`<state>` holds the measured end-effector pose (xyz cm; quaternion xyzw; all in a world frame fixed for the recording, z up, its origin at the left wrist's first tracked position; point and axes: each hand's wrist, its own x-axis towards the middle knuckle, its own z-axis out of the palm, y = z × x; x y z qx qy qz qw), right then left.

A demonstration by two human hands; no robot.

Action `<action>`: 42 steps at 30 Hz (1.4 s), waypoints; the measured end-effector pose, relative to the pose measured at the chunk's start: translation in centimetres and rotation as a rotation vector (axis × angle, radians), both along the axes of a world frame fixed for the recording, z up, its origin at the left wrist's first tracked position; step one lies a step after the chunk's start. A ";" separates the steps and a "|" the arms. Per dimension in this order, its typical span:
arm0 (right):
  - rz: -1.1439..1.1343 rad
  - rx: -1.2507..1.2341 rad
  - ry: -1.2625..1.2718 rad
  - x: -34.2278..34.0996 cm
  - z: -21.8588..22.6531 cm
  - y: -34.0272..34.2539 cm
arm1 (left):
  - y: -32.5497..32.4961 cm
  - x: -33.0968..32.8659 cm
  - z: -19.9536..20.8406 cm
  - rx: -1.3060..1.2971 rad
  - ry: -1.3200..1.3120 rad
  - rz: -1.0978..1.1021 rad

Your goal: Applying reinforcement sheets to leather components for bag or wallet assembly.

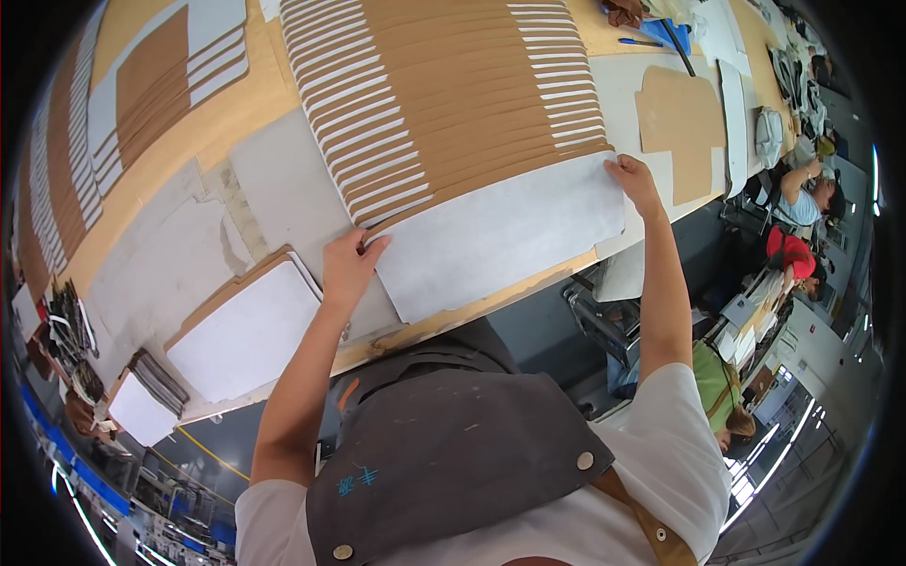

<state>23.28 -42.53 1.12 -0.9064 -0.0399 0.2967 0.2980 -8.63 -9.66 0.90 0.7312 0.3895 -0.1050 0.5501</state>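
A long row of overlapping brown panels (462, 85) with white strips at both sides lies fanned out on the table. At its near end lies a plain white panel (500, 241), reaching to the table's front edge. My left hand (351, 267) pinches the left upper corner of this white panel, thumb on top. My right hand (634, 181) pinches its right upper corner, thumb and fingers closed there. The fingertips under the panel are hidden.
To the left lie a stack of white sheets with a brown edge (247, 332) and more fanned brown-and-white panels (156, 80). A tan cardboard template (681, 113) and a blue pen (640, 42) lie right. Several people sit at benches farther right.
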 end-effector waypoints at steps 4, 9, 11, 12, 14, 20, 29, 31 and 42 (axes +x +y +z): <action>0.144 -0.170 -0.091 0.1 1.0 0.9 | 0.1 0.6 0.2 0.009 0.036 0.027; 0.132 -0.139 -0.014 1.3 0.6 0.1 | 0.4 0.9 0.2 -0.055 0.064 0.051; 0.135 -0.128 -0.032 1.1 0.4 0.5 | 0.5 1.0 0.2 -0.053 0.069 0.042; 0.149 -0.169 -0.046 1.0 0.4 0.7 | 0.5 1.0 0.3 -0.048 0.080 0.039; 0.157 -0.215 -0.064 0.7 0.5 1.0 | 0.6 1.1 0.5 -0.055 0.083 0.042; 0.074 -0.141 0.045 1.1 0.1 0.1 | 0.9 1.0 0.0 -0.126 0.070 0.069; 0.092 -0.261 -0.050 -0.1 1.1 1.0 | 0.1 -0.4 0.4 -0.084 0.067 0.152; 0.043 -0.197 -0.099 0.1 0.4 0.0 | 0.2 -0.9 0.3 -0.114 0.063 0.179; 0.036 -0.189 -0.120 0.2 -0.1 -0.1 | 0.2 -0.8 -0.1 -0.177 0.091 0.198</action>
